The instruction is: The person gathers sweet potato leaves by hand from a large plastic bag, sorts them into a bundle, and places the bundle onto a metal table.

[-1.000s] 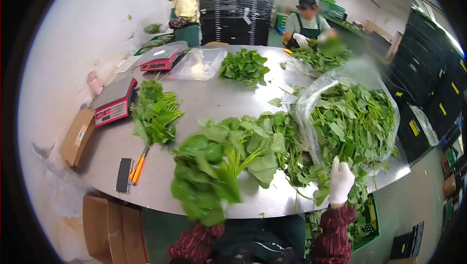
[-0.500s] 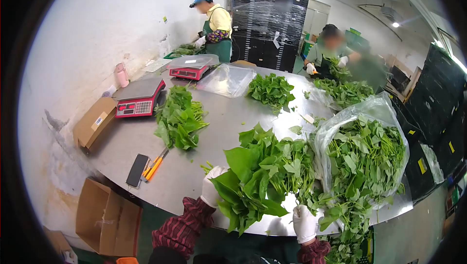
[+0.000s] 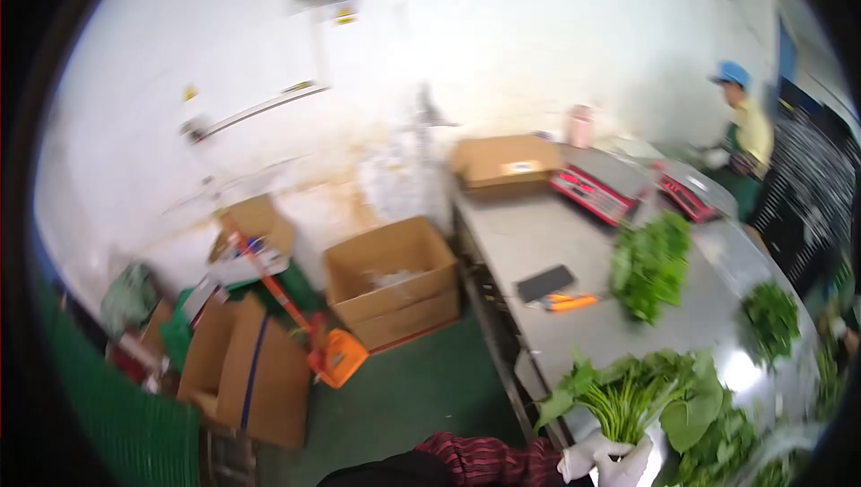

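Note:
A bunch of leafy green vegetables [image 3: 621, 408], its pale stems pointing down toward me, stands over the table's near edge. My left hand [image 3: 581, 457], in a white glove, is closed around the lower stems. Right beside it, my right hand [image 3: 628, 465], also gloved, is closed on the same stem ends; some of its fingers are cut off by the frame's bottom. Large leaves [image 3: 691, 415] lie close to the right of the bunch. Another bunch of greens [image 3: 650, 267] lies farther up the metal table [image 3: 565, 343].
A black phone [image 3: 544, 283] and an orange-handled knife [image 3: 570, 302] lie on the table. Behind are red scales [image 3: 599, 195] and a cardboard box [image 3: 507, 162]. An open carton [image 3: 390, 285] and an orange dustpan [image 3: 339, 358] are on the floor. A co-worker [image 3: 749, 133] stands at far right.
The view has swung left toward the wall and floor boxes. My hands, apart before, have come together at the stems of the bunch, which is now turned stems toward me.

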`<state>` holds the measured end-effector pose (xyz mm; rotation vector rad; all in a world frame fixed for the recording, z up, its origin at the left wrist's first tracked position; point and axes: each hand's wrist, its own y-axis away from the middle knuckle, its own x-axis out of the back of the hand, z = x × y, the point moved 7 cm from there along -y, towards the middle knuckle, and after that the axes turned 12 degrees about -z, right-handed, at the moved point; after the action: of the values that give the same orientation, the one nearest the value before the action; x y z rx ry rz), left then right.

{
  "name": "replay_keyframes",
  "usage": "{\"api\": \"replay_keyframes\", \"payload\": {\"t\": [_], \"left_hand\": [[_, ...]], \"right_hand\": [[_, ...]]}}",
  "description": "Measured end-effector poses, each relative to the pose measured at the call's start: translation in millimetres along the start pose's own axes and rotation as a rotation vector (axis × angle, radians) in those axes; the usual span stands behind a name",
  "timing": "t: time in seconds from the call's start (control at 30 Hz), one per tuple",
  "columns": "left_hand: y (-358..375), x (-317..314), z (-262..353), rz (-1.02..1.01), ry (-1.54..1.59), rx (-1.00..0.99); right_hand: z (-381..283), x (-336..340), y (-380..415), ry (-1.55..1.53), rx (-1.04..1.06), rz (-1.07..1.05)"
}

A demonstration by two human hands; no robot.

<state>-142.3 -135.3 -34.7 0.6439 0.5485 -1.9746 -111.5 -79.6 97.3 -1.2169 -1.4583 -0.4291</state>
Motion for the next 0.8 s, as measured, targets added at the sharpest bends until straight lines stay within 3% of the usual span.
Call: {"api": "replay_keyframes", "payload": {"t": [0.1, 0.17, 0.23, 0.3, 0.37, 0.4, 0.43, 0.5, 0.67, 0.73, 0.8], "left_hand": [[24, 49, -29, 0.150, -0.152, -0.154], [34, 76, -46, 0.209, -0.304, -0.174], [44, 70, -21, 0.235, -0.389, -0.180], [43, 36, 1, 0.001, 0.178, -0.022], [40, 51, -17, -0.032, -0.148, -0.129], [50, 35, -13, 0.186, 0.234, 0.324], [63, 0, 39, 0.206, 0.163, 0.136], [68, -4, 40, 0.252, 0.098, 0.211], [60, -8, 46, 0.163, -0.006, 0.124], [55, -9, 47, 0.096, -0.012, 0.099], [58, -10, 72, 0.073, -0.655, -0.133]], "right_hand": [[-5, -37, -1, -0.212, 0.100, 0.044], [-10, -63, -4, -0.473, -0.048, -0.280], [-3, -74, -5, -0.545, -0.031, -0.325], [-3, -77, -3, -0.616, -0.022, -0.358], [-4, -66, -1, -0.566, -0.048, -0.316], [0, -69, 0, -0.563, -0.043, -0.313], [11, -84, 4, -0.628, -0.081, -0.415], [24, -109, 15, -0.757, -0.164, -0.628], [16, -85, 13, -0.717, -0.107, -0.443], [-14, -24, -4, -0.218, -0.129, -0.237], [25, -26, -9, -0.292, -0.267, -0.135]]}}
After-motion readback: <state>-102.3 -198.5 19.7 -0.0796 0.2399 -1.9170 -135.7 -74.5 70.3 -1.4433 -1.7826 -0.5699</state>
